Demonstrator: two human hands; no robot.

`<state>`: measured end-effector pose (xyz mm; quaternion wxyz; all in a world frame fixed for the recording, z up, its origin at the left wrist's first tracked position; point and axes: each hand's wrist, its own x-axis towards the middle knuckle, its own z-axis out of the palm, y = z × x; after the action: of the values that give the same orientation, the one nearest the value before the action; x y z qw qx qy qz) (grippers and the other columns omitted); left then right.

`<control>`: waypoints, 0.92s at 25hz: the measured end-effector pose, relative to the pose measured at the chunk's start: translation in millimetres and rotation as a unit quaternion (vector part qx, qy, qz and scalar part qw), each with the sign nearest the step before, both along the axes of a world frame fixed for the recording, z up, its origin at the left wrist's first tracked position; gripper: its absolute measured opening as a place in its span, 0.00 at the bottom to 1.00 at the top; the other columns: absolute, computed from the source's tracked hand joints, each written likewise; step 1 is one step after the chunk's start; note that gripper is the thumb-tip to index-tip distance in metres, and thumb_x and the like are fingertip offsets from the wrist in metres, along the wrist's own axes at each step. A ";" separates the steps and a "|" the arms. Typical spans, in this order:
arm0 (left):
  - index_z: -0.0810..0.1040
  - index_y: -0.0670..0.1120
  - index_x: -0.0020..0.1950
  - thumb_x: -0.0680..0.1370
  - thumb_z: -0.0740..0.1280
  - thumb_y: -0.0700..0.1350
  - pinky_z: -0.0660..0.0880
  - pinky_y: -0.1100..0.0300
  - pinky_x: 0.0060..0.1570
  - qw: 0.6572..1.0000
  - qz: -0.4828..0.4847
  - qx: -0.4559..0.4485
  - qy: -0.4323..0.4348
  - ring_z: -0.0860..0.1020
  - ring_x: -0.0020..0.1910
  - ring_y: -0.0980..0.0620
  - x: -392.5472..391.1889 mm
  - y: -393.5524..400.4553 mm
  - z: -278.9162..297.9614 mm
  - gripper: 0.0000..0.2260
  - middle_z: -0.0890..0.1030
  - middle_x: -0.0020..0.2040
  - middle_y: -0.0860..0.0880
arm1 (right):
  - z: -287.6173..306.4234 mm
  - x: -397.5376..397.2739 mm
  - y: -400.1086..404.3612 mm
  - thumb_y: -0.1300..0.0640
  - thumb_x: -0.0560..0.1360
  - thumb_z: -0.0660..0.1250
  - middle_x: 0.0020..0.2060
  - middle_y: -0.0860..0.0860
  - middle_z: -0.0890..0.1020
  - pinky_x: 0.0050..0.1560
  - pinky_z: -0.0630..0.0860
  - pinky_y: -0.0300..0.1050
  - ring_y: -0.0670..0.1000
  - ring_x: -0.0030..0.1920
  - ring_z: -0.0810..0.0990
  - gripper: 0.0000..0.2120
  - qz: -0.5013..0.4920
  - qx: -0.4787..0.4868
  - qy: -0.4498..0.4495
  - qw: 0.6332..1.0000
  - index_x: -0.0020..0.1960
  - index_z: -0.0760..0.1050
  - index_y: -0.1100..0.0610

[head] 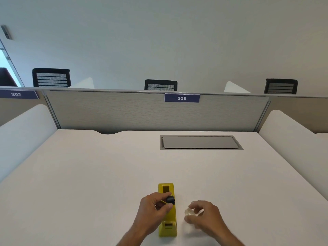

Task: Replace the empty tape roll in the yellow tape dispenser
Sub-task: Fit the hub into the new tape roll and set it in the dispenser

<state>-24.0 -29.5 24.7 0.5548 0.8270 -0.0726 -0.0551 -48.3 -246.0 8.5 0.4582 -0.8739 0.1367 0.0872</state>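
Observation:
The yellow tape dispenser (pixel 167 226) stands lengthwise on the white desk (pixel 106 174) near its front edge. My left hand (pixel 156 208) hovers over the dispenser's middle and pinches a small black spool core (pixel 170 199) between thumb and fingers. My right hand (pixel 204 214), just right of the dispenser, is curled around a clear tape roll (pixel 189 212) that rests low by the desk surface. The roll is blurred and partly hidden by my fingers.
A grey cable hatch (pixel 201 142) is set into the desk at the back right. A fabric partition (pixel 142 110) with a "306" label closes the far side, white side dividers (pixel 26 130) flank the desk, and black chairs (pixel 160 85) stand beyond.

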 end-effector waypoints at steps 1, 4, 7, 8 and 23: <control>0.83 0.60 0.55 0.73 0.75 0.41 0.78 0.68 0.46 1.000 -0.001 -0.004 -0.003 0.83 0.43 0.58 -1.6 -0.9 1.3 0.16 0.85 0.46 0.56 | 4.9 2.4 -0.1 0.54 0.58 0.83 0.43 0.54 0.83 0.41 0.85 0.49 0.52 0.39 0.84 0.17 -0.020 0.093 0.018 0.995 0.45 0.85 0.54; 0.83 0.58 0.56 0.73 0.75 0.41 0.77 0.70 0.45 1.000 -0.013 -0.001 -0.008 0.82 0.44 0.61 -4.7 -6.0 5.7 0.16 0.84 0.47 0.58 | 18.3 6.9 -0.3 0.60 0.58 0.83 0.44 0.59 0.84 0.42 0.84 0.52 0.56 0.40 0.85 0.20 -0.001 0.279 0.050 0.959 0.48 0.84 0.59; 0.83 0.55 0.59 0.74 0.74 0.42 0.77 0.71 0.45 1.000 -0.023 0.006 -0.011 0.81 0.45 0.62 -6.4 -10.6 10.0 0.16 0.84 0.47 0.60 | 26.4 11.5 3.2 0.63 0.59 0.83 0.50 0.59 0.85 0.45 0.83 0.53 0.59 0.46 0.86 0.24 0.006 0.366 0.036 0.930 0.54 0.84 0.59; 0.82 0.55 0.59 0.74 0.75 0.42 0.78 0.70 0.46 1.000 -0.024 0.006 -0.012 0.81 0.46 0.62 -6.8 -11.4 11.1 0.16 0.84 0.47 0.60 | 28.0 12.8 4.6 0.66 0.58 0.83 0.51 0.59 0.85 0.45 0.83 0.54 0.60 0.48 0.85 0.25 0.006 0.383 0.034 0.923 0.55 0.84 0.59; 0.82 0.57 0.60 0.74 0.74 0.41 0.79 0.62 0.53 0.998 -0.049 0.024 -0.016 0.81 0.48 0.58 -6.0 -10.5 13.6 0.17 0.83 0.49 0.58 | 33.8 11.8 13.2 0.69 0.64 0.79 0.52 0.59 0.86 0.47 0.83 0.54 0.62 0.53 0.85 0.21 0.038 0.410 0.016 0.911 0.56 0.83 0.61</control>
<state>-30.0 -40.1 38.3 0.5305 0.8361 -0.1206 -0.0713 -36.5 -232.8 42.3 0.7702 -0.6124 0.0632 0.1666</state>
